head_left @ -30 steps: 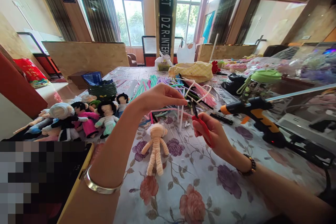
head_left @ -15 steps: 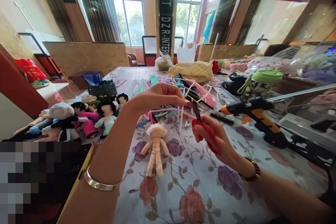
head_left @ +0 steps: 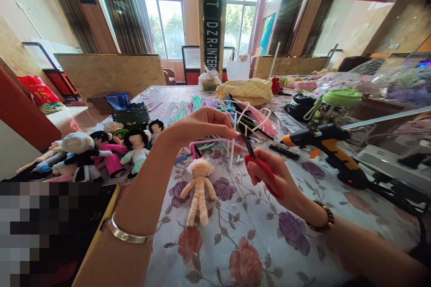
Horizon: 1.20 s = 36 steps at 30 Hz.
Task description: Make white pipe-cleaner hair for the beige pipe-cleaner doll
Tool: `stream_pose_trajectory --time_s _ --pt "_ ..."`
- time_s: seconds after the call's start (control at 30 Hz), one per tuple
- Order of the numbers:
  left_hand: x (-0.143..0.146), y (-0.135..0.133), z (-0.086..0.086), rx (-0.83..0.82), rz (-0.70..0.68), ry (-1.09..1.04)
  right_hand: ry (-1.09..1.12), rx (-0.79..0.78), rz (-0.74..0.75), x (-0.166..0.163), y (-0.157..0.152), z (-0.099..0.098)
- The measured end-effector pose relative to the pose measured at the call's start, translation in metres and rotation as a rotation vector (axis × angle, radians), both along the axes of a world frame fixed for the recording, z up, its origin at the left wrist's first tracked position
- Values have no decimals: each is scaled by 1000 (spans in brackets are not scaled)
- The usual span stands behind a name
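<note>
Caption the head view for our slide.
Right hand holds red-handled scissors near left hand, beyond a fuzzy beige doll.

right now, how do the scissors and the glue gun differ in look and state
The scissors have red handles and dark blades; the glue gun is black and orange. The scissors are held in the right hand; no hand holds the glue gun. The scissors look smaller in the picture than the glue gun. Both pair dark parts with a bright colour.
</note>
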<state>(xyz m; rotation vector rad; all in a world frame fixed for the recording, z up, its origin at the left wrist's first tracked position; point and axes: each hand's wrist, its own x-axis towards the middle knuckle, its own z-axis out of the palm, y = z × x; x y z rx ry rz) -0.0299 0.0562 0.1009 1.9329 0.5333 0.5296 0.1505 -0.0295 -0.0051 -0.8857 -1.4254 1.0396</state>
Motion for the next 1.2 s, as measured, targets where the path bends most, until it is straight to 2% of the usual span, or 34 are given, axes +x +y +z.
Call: stream_pose_trajectory --time_s 0.97,1.2 --pt "-3 3 -3 30 33 36 -71 -2 -39 0 -3 2" --pt "-3 4 -3 24 30 41 -38 -6 -10 -1 -2 1"
